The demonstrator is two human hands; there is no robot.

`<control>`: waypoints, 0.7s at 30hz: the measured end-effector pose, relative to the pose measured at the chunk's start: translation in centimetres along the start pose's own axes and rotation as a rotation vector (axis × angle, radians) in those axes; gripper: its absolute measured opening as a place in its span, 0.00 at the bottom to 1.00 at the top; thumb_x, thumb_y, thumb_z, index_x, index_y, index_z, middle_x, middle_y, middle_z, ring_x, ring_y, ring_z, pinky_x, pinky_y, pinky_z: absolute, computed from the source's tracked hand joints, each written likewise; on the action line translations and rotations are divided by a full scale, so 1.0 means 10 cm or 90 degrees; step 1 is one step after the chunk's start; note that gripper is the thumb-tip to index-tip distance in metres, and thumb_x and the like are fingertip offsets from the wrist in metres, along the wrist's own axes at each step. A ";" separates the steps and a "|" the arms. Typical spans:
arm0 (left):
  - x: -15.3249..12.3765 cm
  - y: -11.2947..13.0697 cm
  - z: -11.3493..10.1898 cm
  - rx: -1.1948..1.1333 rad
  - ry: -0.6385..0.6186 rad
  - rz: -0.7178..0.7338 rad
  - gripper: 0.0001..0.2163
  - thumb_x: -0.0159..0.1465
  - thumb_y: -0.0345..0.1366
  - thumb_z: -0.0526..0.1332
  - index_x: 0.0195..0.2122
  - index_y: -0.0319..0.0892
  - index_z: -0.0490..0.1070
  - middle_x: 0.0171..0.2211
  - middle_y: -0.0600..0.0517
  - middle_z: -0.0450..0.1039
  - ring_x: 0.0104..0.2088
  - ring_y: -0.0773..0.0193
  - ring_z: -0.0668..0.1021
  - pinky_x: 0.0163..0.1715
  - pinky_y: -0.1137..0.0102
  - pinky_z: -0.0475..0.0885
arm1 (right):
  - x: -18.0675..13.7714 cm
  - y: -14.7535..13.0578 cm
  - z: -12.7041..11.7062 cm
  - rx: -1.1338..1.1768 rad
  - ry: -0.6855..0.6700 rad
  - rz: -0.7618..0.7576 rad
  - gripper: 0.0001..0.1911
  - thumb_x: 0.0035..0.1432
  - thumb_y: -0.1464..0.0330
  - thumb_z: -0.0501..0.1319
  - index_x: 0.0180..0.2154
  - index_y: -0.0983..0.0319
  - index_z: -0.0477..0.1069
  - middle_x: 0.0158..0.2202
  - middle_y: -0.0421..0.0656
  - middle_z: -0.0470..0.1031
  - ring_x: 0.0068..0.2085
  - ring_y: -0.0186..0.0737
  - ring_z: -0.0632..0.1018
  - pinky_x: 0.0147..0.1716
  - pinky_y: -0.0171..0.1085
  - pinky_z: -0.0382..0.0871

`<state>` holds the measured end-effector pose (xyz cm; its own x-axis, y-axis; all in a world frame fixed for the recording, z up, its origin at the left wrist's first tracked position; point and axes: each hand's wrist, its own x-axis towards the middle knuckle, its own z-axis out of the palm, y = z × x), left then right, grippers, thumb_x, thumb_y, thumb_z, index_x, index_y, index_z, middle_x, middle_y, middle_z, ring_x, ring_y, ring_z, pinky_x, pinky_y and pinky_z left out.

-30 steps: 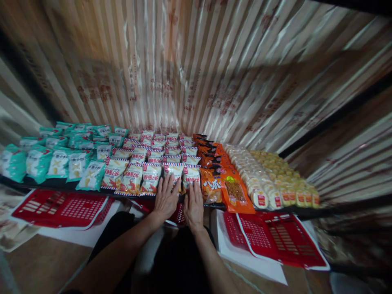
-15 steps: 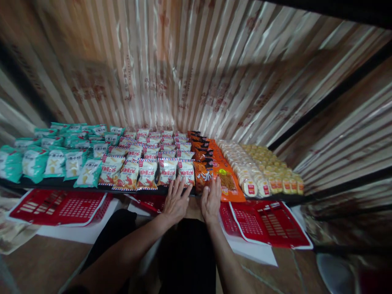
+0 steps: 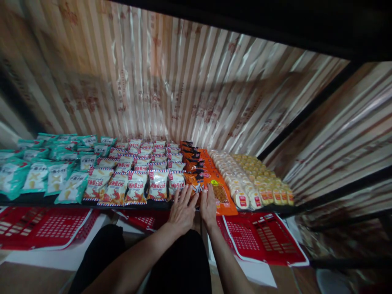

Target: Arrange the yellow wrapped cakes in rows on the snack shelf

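Note:
My left hand (image 3: 183,210) lies with fingers stretched out at the shelf's front edge, over the lower part of an orange and black snack bag (image 3: 193,180) and beside a white and red snack bag (image 3: 177,179). Close by, my right hand (image 3: 208,206) rests with straight fingers against the large orange snack bag (image 3: 221,192), at its left side. Neither hand is wrapped round anything. Rows of white and red bags stand to the left of my hands, and smaller orange and black ones run back in a column ahead of them.
Teal snack bags (image 3: 58,177) fill the shelf's left end. White round packs (image 3: 241,199) and yellow packs (image 3: 277,196) line its right side. Red baskets (image 3: 266,241) sit below the black shelf edge (image 3: 122,207). Striped sheeting (image 3: 171,90) hangs behind; a dark beam (image 3: 260,24) crosses above.
The view has shifted, so the shelf appears lower and further left. My left hand has moved rightward from the white and red bags onto the orange and black bag, nearer my right hand.

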<state>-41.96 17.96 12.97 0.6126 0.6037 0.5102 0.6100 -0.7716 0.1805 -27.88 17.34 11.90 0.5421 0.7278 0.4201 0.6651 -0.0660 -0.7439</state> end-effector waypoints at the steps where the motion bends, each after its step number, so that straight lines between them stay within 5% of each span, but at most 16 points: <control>1: 0.03 0.01 0.02 0.001 0.002 -0.004 0.25 0.64 0.40 0.53 0.62 0.44 0.52 0.66 0.43 0.45 0.65 0.53 0.48 0.61 0.53 0.49 | 0.01 0.02 0.01 0.012 -0.006 0.006 0.37 0.61 0.50 0.39 0.59 0.69 0.56 0.63 0.56 0.55 0.64 0.48 0.55 0.61 0.52 0.48; 14: 0.11 0.11 0.22 0.005 0.015 -0.099 0.25 0.62 0.32 0.53 0.62 0.41 0.53 0.66 0.43 0.45 0.65 0.54 0.47 0.61 0.53 0.51 | 0.07 0.11 0.03 0.069 -0.076 0.005 0.35 0.62 0.51 0.40 0.61 0.67 0.52 0.63 0.53 0.53 0.64 0.45 0.55 0.61 0.50 0.48; 21: 0.15 0.29 0.28 -0.028 0.054 -0.149 0.28 0.60 0.27 0.52 0.62 0.38 0.50 0.66 0.39 0.38 0.65 0.49 0.42 0.59 0.49 0.55 | 0.41 0.12 -0.06 0.118 -0.089 0.002 0.35 0.62 0.51 0.39 0.62 0.67 0.51 0.64 0.52 0.52 0.65 0.43 0.54 0.62 0.48 0.47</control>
<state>-37.87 17.13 11.89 0.4120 0.7490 0.5189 0.7061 -0.6224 0.3378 -24.55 19.81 12.98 0.4590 0.8162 0.3510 0.5511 0.0483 -0.8330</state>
